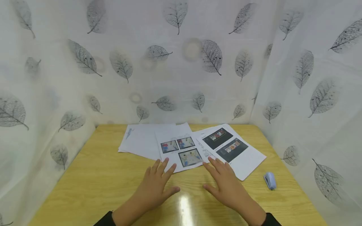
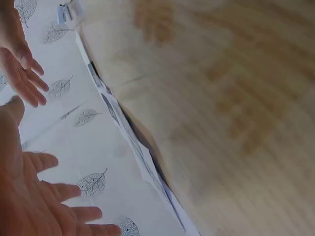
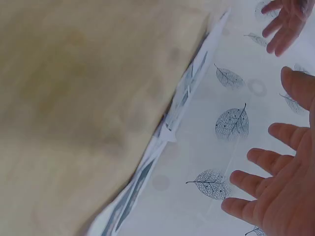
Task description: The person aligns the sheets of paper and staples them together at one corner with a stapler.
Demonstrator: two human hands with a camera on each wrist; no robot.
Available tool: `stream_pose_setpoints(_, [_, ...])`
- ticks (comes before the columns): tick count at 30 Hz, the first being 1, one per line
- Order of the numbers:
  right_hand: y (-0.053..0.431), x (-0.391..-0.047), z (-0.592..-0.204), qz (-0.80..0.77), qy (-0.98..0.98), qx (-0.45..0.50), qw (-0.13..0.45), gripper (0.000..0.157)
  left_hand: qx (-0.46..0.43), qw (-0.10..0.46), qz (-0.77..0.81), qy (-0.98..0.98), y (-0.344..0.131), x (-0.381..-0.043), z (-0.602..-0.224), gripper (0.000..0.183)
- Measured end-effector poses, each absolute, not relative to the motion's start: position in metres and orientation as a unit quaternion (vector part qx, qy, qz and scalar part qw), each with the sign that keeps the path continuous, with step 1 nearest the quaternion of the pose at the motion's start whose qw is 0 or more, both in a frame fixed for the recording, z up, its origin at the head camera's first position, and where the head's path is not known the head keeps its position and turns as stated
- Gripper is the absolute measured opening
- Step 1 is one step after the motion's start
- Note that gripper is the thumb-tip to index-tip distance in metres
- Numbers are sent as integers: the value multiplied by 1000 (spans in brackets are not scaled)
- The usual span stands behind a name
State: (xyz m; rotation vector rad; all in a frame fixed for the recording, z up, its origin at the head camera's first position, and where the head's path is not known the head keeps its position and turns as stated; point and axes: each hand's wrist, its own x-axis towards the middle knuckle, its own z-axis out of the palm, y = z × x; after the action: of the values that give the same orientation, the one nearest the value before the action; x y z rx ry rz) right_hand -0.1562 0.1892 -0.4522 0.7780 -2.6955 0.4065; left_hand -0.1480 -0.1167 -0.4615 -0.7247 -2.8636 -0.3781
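While the left hand point(image 1: 155, 185) and right hand point(image 1: 226, 185), fingers spread, held nothing in the head view, a photo sheet point(image 1: 176, 135) lay at one o'clock from the left, a screenshot sheet point(image 1: 229, 146) at twelve from the right, a stapler point(image 1: 270, 180) at three. The step looked like reaching; a grip seemed to need curled fingers. In the left wrist view, paper edges point(image 2: 141, 158) ran apart from the hand at two o'clock; in the right, at ten.

"What is cropped?"
"The dark sleeves point(image 1: 106, 220), by the head view's bottom edge."
"Can the printed lines point(image 1: 207, 153) be read?"
"Too small; the white sheets point(image 1: 144, 138) are partly covered."
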Motion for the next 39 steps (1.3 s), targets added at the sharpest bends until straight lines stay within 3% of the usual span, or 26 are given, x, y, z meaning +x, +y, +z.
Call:
stream_pose_setpoints(4, [190,-175,-435,177,-949,236,115,76,-191,64,-170,-965,-117,-159,-454,80])
stream_pose_setpoints(11, [186,-229,-406,299,-942,150,-10,72,-60,37,-316,-946,-114,-192,-444,87])
stream_pose_setpoints(20, [165,-297,-403,440,-887,28,-138,68,111,-98,-512,-846,-122,-243,-432,88])
stream_pose_setpoints(25, [151,-315,-418,470,-868,-27,-159,67,152,-117,-534,-823,-126,-260,-434,94])
stream_pose_setpoints(39, [133,-336,-452,464,-866,-125,-137,58,230,-144,-545,-793,-123,-284,-446,93])
